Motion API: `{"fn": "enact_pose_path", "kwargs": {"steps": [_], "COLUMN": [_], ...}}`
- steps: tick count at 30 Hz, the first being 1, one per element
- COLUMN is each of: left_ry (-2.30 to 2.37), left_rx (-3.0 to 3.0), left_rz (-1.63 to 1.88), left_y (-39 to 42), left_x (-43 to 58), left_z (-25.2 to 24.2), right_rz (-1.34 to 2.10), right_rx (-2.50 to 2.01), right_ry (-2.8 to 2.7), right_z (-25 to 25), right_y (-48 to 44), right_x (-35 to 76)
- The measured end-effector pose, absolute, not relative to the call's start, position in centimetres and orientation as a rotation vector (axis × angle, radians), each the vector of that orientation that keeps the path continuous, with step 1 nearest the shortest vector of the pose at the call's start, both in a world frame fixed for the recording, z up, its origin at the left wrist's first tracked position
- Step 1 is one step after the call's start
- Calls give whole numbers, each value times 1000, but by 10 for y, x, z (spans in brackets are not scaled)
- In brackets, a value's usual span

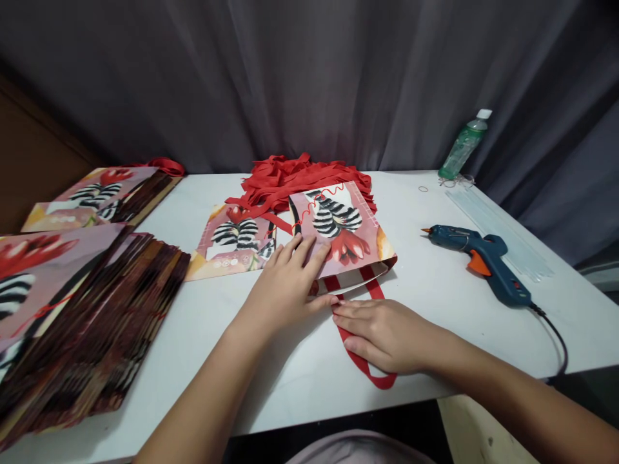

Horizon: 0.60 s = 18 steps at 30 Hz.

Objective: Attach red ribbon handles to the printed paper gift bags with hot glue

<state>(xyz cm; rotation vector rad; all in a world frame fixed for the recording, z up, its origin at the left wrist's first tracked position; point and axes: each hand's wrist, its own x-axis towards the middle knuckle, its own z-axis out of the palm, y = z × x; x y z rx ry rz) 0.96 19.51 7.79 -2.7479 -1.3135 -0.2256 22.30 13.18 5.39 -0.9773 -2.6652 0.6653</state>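
Note:
A printed paper bag [345, 219] with a black-and-white striped motif and a red flower lies on the white table, its open edge towards me. My left hand [285, 277] rests on its lower left part, fingers spread and thumb out along the open edge. A red ribbon handle [382, 381] loops out of that opening towards me. Over the loop lies my right hand [387, 335], fingers stretched flat; its fingertips meet my left thumb at the bag's edge. What lies under those fingertips is hidden.
Behind the bag are a pile of red ribbons [290, 177] and another printed bag [232, 241]. Stacks of folded bags [97, 335] fill the left. To the right lie a blue glue gun [483, 258] with its cord, clear glue sticks [503, 238] and a green bottle [461, 151].

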Motion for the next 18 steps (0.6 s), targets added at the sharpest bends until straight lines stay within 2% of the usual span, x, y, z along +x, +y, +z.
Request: {"fn": "enact_pose_path", "kwargs": {"steps": [5, 13, 18], "left_ry": [-1342, -1243, -1267], "left_rx": [-2742, -2638, -2581], "left_rz": [-231, -302, -250], "left_y": [195, 198, 201], "left_x": [10, 11, 14], "left_z": [78, 72, 70], "right_rz": [532, -80, -37], "right_rx": [-952, -1176, -1431], "right_ry": [-2654, -2428, -2526], "right_z": [55, 46, 33], "right_y": [130, 123, 135], "right_x": [228, 268, 257]}}
